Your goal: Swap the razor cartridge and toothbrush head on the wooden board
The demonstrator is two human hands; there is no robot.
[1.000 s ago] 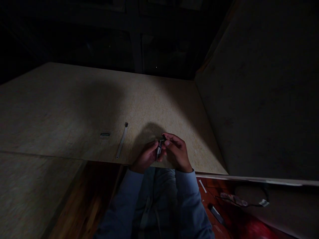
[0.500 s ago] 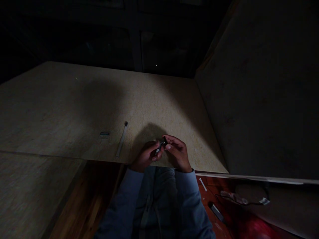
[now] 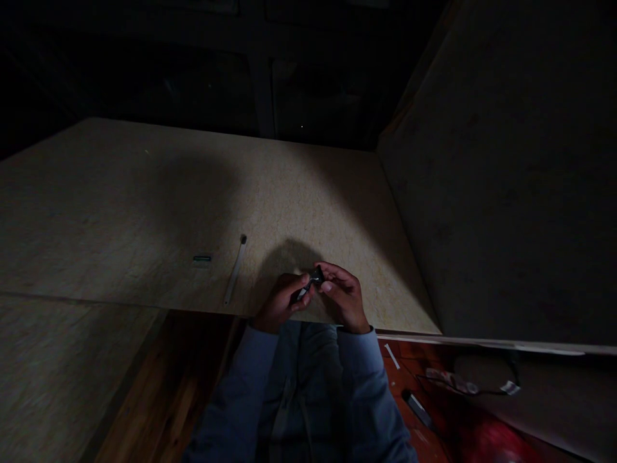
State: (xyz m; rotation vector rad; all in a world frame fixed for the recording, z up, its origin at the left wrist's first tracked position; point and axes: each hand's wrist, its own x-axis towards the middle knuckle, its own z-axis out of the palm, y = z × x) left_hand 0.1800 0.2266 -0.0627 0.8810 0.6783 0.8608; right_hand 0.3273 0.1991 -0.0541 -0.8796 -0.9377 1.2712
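Both my hands meet over the table's near edge around a small razor (image 3: 316, 276), with a dark wide head, a shiny bent neck and a pale-and-dark handle. My left hand (image 3: 284, 299) is closed on its handle, thumb along the top. At the head, the fingers and thumb of my right hand (image 3: 348, 296) pinch the dark part. Some of the razor is hidden by the fingers. Left of my hands lies a white toothbrush (image 3: 235, 270) with a dark bristle head. Farther left is a small dark-green strip-like piece (image 3: 202, 258).
The pale table (image 3: 289, 186) meets a grey upright panel (image 3: 501, 180) on the right. Dark glazed cabinet doors (image 3: 263, 96) stand behind it. On the reddish floor at lower right are a dark oblong object (image 3: 418, 409), a white strip (image 3: 392, 356) and a cable.
The razor has tilted slightly between my fingers, its handle end swinging a little to the left and more of its head showing. My hands stay nearly in place.
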